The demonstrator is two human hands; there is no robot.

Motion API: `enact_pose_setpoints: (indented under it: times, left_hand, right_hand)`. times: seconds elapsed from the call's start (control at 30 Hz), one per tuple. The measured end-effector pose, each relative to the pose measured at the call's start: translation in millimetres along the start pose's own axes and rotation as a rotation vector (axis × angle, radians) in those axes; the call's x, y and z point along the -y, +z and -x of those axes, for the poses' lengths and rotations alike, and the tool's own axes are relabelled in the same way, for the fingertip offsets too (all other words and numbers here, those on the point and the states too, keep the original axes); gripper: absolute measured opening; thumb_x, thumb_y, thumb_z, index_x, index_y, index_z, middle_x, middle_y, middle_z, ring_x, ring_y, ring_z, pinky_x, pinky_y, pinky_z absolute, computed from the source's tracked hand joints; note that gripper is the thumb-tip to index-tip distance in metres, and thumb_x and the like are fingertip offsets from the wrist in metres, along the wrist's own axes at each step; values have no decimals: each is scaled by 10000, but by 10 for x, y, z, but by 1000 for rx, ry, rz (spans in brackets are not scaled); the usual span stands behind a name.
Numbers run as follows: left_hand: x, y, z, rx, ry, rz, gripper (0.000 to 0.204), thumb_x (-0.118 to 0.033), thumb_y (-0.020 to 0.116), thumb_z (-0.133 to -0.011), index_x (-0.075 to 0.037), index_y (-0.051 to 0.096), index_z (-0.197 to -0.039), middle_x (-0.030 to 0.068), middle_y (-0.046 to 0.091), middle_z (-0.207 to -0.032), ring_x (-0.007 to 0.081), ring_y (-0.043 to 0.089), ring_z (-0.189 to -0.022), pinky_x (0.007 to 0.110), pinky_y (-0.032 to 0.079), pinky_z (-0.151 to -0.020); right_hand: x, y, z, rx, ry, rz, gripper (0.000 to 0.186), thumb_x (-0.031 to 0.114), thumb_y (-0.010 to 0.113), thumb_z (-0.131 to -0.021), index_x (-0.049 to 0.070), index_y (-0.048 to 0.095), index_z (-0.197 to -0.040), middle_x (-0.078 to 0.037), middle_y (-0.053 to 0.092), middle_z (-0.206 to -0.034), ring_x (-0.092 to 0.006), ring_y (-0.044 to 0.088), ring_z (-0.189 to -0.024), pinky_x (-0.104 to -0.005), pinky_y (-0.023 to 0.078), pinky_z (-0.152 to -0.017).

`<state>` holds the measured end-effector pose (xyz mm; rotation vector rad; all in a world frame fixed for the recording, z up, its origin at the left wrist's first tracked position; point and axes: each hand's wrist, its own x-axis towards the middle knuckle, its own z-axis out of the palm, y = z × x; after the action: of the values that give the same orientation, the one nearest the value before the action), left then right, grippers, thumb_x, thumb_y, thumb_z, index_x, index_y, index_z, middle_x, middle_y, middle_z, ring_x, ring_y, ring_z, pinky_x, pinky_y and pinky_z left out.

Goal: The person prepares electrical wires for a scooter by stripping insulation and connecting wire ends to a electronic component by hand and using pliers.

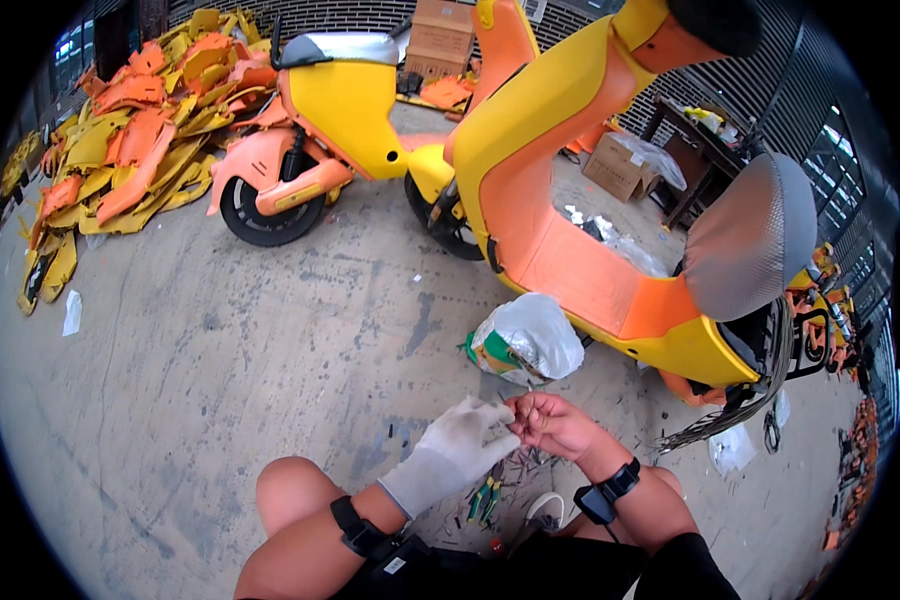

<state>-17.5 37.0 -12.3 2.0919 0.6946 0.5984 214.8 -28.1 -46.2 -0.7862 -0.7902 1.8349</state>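
Note:
My left hand wears a pale glove and reaches toward my bare right hand. Their fingertips meet in front of me, low over the floor. Both hands are closed in a pinch around something small and thin, which the fingers mostly cover; its kind is too small to tell. On the floor beneath them lie scattered small dark pieces and pliers with green and yellow handles. Just beyond the hands stands a bag, white on top with green and yellow at its side.
A yellow and orange scooter with a grey-covered seat stands close ahead on the right. Behind it is another scooter. Yellow and orange body panels are heaped at the far left. A cardboard box and a dark table stand behind.

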Motion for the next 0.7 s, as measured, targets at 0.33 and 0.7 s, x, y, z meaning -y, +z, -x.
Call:
enact_pose_setpoints:
  times: [0.33, 0.7]
  left_hand:
    - [-266, 1, 27, 283, -194, 356, 317, -252, 622, -969, 7, 647, -1151, 88, 693, -890, 140, 648, -780, 308, 535, -749]
    - [-507, 12, -59, 547, -480, 551, 338, -304, 506, -1067, -1, 648, -1113, 43, 653, -828, 118, 636, -752, 290, 523, -687]
  right_hand:
    - [-4, 210, 263, -8, 14, -32, 169, 258, 671, -979, 101, 608, -984, 19, 510, -1280, -109, 482, -820, -245, 401, -716]
    - [-30, 230, 491, 65, 21, -99, 158, 233, 651, -996, 92, 590, -1034, 7, 453, -1305, -68, 450, -798, -236, 388, -675]
